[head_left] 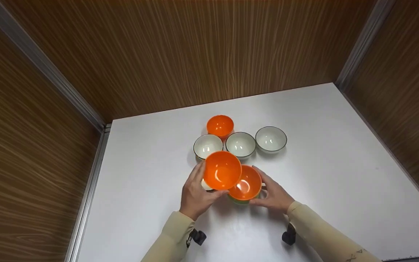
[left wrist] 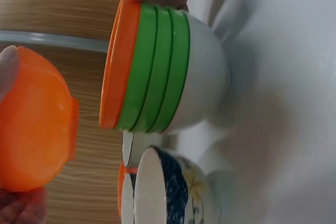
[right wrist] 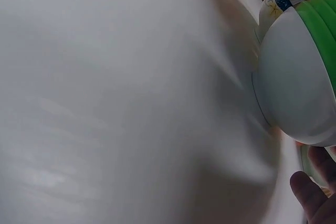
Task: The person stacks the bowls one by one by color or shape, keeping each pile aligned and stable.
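Orange glossy round bowl (head_left: 222, 170) is pinched in my left hand (head_left: 197, 194); my right hand (head_left: 273, 193) grips the round orange-green-white bowl stack (left wrist: 163, 72) just right of it.

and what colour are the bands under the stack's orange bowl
Green bands, clearest in the left wrist view.
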Motion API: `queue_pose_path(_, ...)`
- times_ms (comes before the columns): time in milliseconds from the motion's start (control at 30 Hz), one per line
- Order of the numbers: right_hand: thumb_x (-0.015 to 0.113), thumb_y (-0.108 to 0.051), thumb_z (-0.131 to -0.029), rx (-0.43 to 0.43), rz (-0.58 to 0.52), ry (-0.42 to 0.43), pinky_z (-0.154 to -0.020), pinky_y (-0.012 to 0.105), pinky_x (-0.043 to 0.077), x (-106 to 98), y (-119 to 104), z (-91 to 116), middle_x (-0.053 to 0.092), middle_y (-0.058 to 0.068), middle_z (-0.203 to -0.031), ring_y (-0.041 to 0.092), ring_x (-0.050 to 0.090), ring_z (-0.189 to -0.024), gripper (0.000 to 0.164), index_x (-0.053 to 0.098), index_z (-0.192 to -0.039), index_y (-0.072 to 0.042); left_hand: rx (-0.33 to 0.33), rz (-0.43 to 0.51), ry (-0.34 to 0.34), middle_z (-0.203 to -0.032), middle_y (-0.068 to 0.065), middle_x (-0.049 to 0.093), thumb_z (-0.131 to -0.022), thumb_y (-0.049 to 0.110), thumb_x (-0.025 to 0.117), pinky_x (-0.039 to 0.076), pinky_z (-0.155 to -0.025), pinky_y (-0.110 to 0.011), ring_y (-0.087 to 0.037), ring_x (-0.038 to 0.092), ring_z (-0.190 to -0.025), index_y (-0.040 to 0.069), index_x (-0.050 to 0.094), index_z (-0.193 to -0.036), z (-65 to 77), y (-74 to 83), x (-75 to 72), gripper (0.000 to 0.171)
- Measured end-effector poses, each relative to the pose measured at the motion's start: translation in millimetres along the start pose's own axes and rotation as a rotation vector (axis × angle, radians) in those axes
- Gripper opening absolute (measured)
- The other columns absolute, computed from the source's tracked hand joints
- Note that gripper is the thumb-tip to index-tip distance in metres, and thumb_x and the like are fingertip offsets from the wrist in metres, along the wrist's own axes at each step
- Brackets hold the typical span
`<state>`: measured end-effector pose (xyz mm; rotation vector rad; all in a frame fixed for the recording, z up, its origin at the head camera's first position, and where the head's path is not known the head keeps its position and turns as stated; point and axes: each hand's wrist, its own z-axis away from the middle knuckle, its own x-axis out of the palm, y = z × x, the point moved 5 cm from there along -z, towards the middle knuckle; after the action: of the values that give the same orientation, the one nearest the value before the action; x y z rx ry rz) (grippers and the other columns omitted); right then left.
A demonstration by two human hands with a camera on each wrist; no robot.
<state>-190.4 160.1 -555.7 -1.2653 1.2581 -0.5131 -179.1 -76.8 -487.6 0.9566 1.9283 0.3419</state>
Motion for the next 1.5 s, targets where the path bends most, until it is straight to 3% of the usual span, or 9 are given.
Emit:
queue_pose_path(100, 0.084, -0.024, -0.064, 0.008, 0.008, -0.005, -0.085, 0.054, 0.044, -1, -4, 0, 0.034, 0.006, -0.143, 0.026, 0.05, -0.111, 0.102, 0.022, -0.145, -0.015, -0.006, 0.004, -0.023, -0.135, -0.007, 0.044, -0.058, 0.054, 0.08, 0.039, -0.097, -0.033, -0.015, 0.044, -0.12, 0.004, 0.038, -0.138, 1.2, 4.1, 10.3, 0.103)
queue_pose_path(333, 0.083, -0.034, -0.063, 0.013, 0.03, -0.016, -0.086, 0.053, 0.044, 4, 32, -2, 0.033, -0.006, -0.142, 0.021, 0.048, -0.113, 0.106, 0.018, -0.146, -0.03, 0.015, 0.007, -0.072, -0.135, -0.007, 0.043, -0.06, 0.061, 0.073, 0.038, -0.098, -0.033, -0.016, 0.044, -0.12, 0.003, 0.038, -0.137, 5.0, 12.5, 33.0, 0.104)
queue_pose_path(433, 0.083, -0.035, -0.063, 0.021, 0.016, -0.02, -0.087, 0.051, 0.043, 4, 35, -3, 0.033, -0.007, -0.143, 0.02, 0.047, -0.115, 0.105, 0.018, -0.145, -0.032, 0.013, 0.003, -0.089, -0.136, -0.007, 0.042, -0.06, 0.062, 0.073, 0.038, -0.098, -0.032, -0.017, 0.042, -0.122, 0.002, 0.037, -0.138, 7.4, 14.6, 40.1, 0.104)
queue_pose_path(533, 0.083, -0.036, -0.063, 0.025, 0.016, -0.014, -0.089, 0.048, 0.044, 4, 32, -2, 0.033, -0.009, -0.142, 0.018, 0.046, -0.117, 0.105, 0.019, -0.145, -0.033, -0.014, -0.002, -0.115, -0.136, -0.008, 0.042, -0.06, 0.063, 0.073, 0.038, -0.098, -0.033, -0.019, 0.042, -0.122, 0.002, 0.037, -0.138, 9.9, 15.9, 46.1, 0.105)
queue_pose_path(733, 0.084, -0.03, -0.063, -0.024, -0.017, 0.008, -0.089, 0.048, 0.043, 0, 7, -1, 0.038, -0.004, -0.14, 0.021, 0.042, -0.122, 0.099, 0.027, -0.144, -0.024, -0.022, -0.035, -0.155, -0.136, -0.009, 0.043, -0.058, 0.066, 0.071, 0.038, -0.098, -0.034, -0.019, 0.042, -0.122, 0.003, 0.037, -0.138, 13.6, 16.6, 57.2, 0.107)
queue_pose_path(900, 0.083, -0.033, -0.064, -0.038, 0.005, 0.004, -0.089, 0.043, 0.043, -1, -4, -1, 0.039, -0.004, -0.139, 0.019, 0.044, -0.12, 0.098, 0.029, -0.143, -0.018, -0.021, -0.038, -0.162, -0.136, -0.009, 0.044, -0.059, 0.065, 0.071, 0.039, -0.097, -0.035, -0.021, 0.043, -0.122, 0.001, 0.039, -0.136, 16.8, 14.1, 62.2, 0.105)
queue_pose_path(1067, 0.084, -0.032, -0.063, -0.05, 0.008, 0.002, -0.088, 0.042, 0.043, -2, -4, -1, 0.039, -0.003, -0.14, 0.019, 0.044, -0.119, 0.1, 0.028, -0.144, -0.013, -0.072, -0.021, -0.191, -0.138, -0.008, 0.041, -0.058, 0.066, 0.071, 0.038, -0.098, -0.037, -0.021, 0.042, -0.123, 0.003, 0.038, -0.138, 18.9, 9.3, 65.1, 0.107)
queue_pose_path(1500, 0.084, -0.03, -0.063, -0.013, -0.022, -0.002, -0.089, 0.044, 0.043, 0, -1, -2, 0.038, -0.006, -0.14, 0.018, 0.044, -0.12, 0.1, 0.027, -0.144, -0.018, -0.093, -0.003, -0.209, -0.138, -0.011, 0.041, -0.059, 0.065, 0.071, 0.036, -0.1, -0.036, -0.021, 0.041, -0.124, 0.003, 0.036, -0.139, 19.0, 5.1, 67.8, 0.107)
